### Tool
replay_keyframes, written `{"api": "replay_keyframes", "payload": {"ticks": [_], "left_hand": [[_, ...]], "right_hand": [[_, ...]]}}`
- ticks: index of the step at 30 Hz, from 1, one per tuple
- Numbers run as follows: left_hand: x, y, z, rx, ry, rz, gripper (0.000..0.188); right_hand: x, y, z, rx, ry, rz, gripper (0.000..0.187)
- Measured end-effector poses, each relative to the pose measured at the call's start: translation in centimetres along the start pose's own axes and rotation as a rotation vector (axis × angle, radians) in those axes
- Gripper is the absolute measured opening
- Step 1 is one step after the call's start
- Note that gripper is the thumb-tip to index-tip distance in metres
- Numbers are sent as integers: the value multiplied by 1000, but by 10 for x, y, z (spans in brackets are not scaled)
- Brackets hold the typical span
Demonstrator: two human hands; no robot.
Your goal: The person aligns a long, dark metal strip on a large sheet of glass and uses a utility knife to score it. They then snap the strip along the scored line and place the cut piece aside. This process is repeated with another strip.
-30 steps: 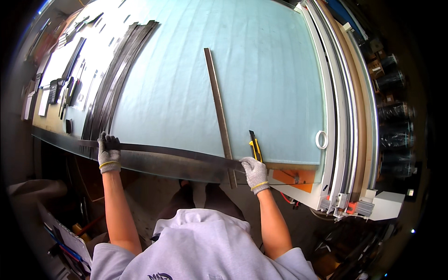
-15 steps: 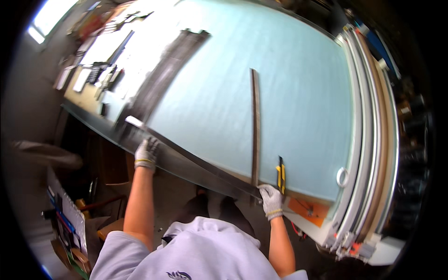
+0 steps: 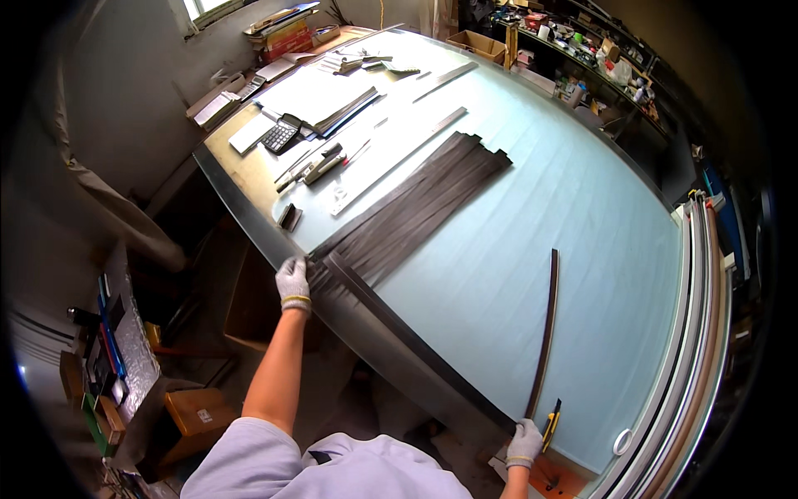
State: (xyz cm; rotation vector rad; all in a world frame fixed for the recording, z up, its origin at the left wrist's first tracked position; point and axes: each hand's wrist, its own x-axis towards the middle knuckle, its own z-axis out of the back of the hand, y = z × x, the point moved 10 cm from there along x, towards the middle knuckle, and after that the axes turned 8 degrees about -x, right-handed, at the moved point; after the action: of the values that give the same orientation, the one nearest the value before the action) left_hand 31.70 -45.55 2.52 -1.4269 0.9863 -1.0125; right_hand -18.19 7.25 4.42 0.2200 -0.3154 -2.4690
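Note:
My left hand (image 3: 293,285), in a pale knit glove, is closed at the table's near edge, beside the near ends of a pile of flat dark strips (image 3: 416,200). What its fingers pinch is too small to make out. A long dark strip (image 3: 424,353) runs along the near edge from beside that hand to my right hand (image 3: 524,445). My gloved right hand is closed on the strip's right end. Next to it lies a yellow and black utility knife (image 3: 551,426). Another narrow dark strip (image 3: 545,333) reaches away across the table, its near end by my right hand.
The large table has a light blue top (image 3: 615,224). A calculator (image 3: 282,133), papers, tools and a short dark offcut (image 3: 289,217) lie at its left. A white ring (image 3: 622,442) and long rails (image 3: 694,316) are at the right. Cluttered shelves (image 3: 582,66) stand behind.
The view has swung, so the table's left end and the back shelves show more. My left hand, earlier with fingers spread over the dark strips, is now closed. My right hand still grips the strip's end.

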Motion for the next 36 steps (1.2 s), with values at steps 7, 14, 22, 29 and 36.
{"api": "replay_keyframes", "payload": {"ticks": [7, 14, 22, 29, 36], "left_hand": [[221, -29, -27, 904, -13, -386, 31], [310, 37, -27, 1247, 282, -456, 33], [207, 38, 12, 1114, 112, -450, 32], [338, 96, 27, 1400, 343, -467, 53], [350, 146, -3, 1120, 446, 198, 80]], "right_hand": [[-6, 73, 37, -393, -296, -116, 25], [-15, 187, -20, 343, -80, -68, 13], [-44, 269, -77, 631, 208, 61, 18], [-63, 226, -79, 620, 191, 11, 13], [-101, 153, -82, 562, 128, -118, 11]]}}
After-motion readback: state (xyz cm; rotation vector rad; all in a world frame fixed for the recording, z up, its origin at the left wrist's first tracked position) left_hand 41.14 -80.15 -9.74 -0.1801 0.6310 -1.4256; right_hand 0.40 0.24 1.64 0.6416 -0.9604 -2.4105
